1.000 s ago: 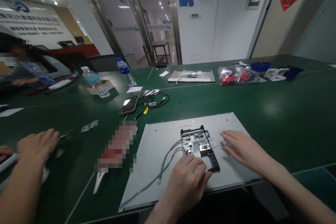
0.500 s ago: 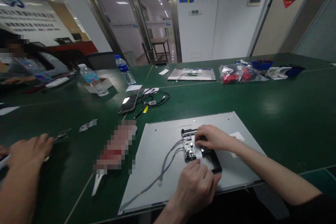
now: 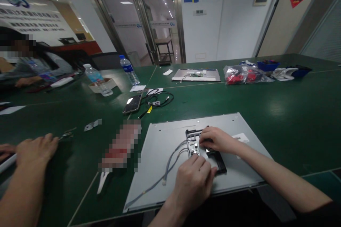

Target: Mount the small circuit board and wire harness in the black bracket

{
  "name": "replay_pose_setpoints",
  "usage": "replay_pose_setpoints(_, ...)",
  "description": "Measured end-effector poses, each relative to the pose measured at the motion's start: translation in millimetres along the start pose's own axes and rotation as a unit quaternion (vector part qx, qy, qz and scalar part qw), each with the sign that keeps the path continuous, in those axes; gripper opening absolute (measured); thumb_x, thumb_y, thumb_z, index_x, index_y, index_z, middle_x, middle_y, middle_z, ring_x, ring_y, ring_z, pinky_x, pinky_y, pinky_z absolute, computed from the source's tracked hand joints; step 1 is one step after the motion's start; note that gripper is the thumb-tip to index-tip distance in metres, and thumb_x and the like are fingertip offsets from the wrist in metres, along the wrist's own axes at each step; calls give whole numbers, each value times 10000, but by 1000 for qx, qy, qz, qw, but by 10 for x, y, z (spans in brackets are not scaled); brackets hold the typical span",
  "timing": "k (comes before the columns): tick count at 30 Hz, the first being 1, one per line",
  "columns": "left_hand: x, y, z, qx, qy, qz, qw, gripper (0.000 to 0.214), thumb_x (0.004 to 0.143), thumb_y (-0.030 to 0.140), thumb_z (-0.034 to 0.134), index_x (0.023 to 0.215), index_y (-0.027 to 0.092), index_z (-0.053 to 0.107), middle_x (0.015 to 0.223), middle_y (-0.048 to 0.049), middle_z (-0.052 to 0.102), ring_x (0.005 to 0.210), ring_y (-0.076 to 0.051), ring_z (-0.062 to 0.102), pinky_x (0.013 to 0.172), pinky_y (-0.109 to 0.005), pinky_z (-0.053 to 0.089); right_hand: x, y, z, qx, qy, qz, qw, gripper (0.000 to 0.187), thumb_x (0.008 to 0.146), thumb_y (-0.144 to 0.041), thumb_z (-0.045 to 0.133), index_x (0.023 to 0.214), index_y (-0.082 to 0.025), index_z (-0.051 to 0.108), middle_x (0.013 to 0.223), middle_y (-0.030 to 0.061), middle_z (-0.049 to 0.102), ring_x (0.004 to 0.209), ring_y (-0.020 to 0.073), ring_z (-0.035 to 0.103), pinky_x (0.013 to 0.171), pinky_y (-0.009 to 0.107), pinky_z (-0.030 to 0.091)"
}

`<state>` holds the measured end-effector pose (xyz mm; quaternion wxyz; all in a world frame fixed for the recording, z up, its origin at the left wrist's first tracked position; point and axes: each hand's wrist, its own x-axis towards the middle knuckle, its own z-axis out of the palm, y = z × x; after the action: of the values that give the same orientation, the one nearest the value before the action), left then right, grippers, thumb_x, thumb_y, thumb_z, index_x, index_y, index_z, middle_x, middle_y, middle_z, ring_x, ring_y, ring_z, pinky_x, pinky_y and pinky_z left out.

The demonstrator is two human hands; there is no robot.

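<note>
Black frame (image 3: 221, 163) lies on a grey panel (image 3: 154, 152). Left hand (image 3: 192, 174) and right hand (image 3: 217, 139) curl over it; whether their fingers pinch anything, I cannot tell.

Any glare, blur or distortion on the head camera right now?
Head view: white glare on the phone, a pale sheen on the green table, pixel blocks over a reddish item; the door post leans, likely lens distortion; fine parts on the black frame look soft.
</note>
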<state>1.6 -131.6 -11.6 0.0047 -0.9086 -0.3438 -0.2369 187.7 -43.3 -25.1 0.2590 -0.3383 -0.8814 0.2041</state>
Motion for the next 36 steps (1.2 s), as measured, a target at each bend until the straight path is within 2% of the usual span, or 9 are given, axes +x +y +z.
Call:
replay_pose_setpoints(3,44,-113,-112,-13,-2,-62,998,125,934,211,499,832,185,565,848,-49,611,813,-228,564,685,-364,461,-2,15,4,-2,1,-6,1000,33,864,-177,652,865,-177,685,835,35,653,823,167,586,751,270,422)
replay_pose_setpoints(7,72,-210,-93,-18,-27,-95,995,34,897,197,555,925,191,575,949,-55,615,910,-254,553,786,-410,469,-5,2,-22,-4,2,-8,1000,26,852,-168,657,846,-176,681,813,33,654,796,165,583,735,270,409)
replay_pose_setpoints(14,54,-201,32,-37,-17,-93,995,119,894,220,578,1010,193,579,1044,-57,613,1002,-250,538,896,-430,454,-24,-47,-55,-17,8,2,1000,41,813,-131,649,806,-168,665,777,32,647,774,169,579,723,272,400)
replay_pose_setpoints(21,23,-200,78,-21,-39,-91,995,346,848,210,624,1187,205,551,1198,-67,591,1117,-269,515,997,-458,413,-27,-47,-60,-20,5,5,1000,38,818,-143,637,803,-167,661,774,28,643,776,165,578,742,278,405)
replay_pose_setpoints(36,25,-195,99,-1,-50,-78,996,360,863,221,592,1219,184,546,1280,-93,551,1197,-295,478,1055,-502,364,-29,10,-60,-46,16,11,999,59,861,-152,611,856,-160,668,806,51,649,798,174,576,732,279,411)
